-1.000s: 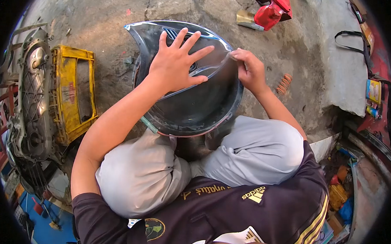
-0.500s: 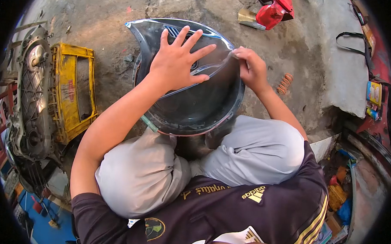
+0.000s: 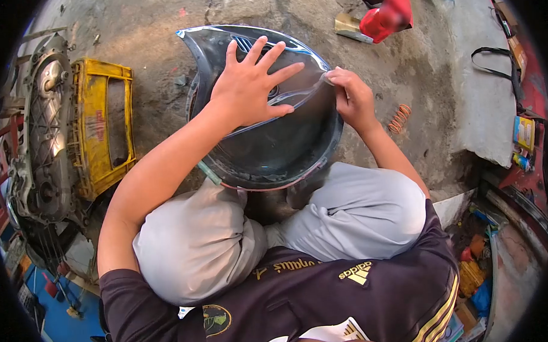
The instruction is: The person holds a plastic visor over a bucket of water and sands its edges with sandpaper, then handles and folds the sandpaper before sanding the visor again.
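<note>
A dark, glossy, curved panel with bright edges [image 3: 202, 50], which looks like a vehicle lamp cover, lies over a round black basin [image 3: 274, 184] in front of my knees. My left hand [image 3: 244, 90] rests flat on the panel with its fingers spread. At the panel's pointed right corner, my right hand [image 3: 355, 99] pinches the edge between thumb and fingers. The panel's middle is partly hidden under my left hand. Dark, shiny liquid or surface shows inside the basin.
A yellow crate [image 3: 92, 129] and a metal engine casing [image 3: 58, 127] stand at the left. An orange coil spring [image 3: 399, 119] lies on the concrete at right. Farther off is a red plastic part [image 3: 388, 16]. Assorted items [image 3: 473, 266] fill the lower right.
</note>
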`<state>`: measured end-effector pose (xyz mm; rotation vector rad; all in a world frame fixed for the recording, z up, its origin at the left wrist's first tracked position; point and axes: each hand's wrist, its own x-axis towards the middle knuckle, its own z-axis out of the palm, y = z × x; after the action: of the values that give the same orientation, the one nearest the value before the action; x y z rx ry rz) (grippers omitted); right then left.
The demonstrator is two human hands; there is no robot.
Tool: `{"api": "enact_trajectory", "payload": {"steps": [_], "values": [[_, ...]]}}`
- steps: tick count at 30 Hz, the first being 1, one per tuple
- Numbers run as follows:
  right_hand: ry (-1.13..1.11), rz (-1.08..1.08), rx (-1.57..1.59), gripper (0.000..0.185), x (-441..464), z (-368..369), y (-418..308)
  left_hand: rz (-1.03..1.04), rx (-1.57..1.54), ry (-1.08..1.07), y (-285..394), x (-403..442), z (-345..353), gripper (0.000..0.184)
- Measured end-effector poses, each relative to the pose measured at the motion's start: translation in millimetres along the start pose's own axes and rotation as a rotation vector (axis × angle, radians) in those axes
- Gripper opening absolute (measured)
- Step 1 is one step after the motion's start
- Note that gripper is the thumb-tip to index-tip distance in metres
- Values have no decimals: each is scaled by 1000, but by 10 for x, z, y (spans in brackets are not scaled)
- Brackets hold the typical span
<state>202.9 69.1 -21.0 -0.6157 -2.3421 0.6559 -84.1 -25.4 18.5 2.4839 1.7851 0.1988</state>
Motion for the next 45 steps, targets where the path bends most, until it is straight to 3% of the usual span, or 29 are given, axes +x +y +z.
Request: {"api": "enact_trajectory", "payload": {"steps": [13, 15, 25, 28, 32, 36, 40, 43, 45], "values": [[-49, -24, -32, 35, -7, -2, -47, -2, -3, -1, 17, -8, 3, 88], [59, 17, -52, 35, 20, -20, 25, -5, -2, -5, 18, -16, 13, 88], [-54, -15, -20, 33, -52, -51, -98, -9, 1, -23, 32, -4, -12, 89], [43, 29, 7, 36, 3, -37, 24, -5, 4, -11, 17, -5, 3, 89], [-57, -1, -8, 34, -28, -35, -178, -8, 3, -23, 32, 6, -14, 89], [44, 13, -29, 35, 19, -45, 90, -4, -2, -18, 17, -9, -7, 89], [-68, -31, -49, 34, -23, -33, -139, -9, -8, -12, 27, -2, -14, 89], [42, 12, 17, 34, 12, -17, 36, -7, -1, -12, 23, -4, -26, 89], [3, 0, -5, 33, -49, -17, -86, -8, -6, -16, 38, -8, -14, 89]]}}
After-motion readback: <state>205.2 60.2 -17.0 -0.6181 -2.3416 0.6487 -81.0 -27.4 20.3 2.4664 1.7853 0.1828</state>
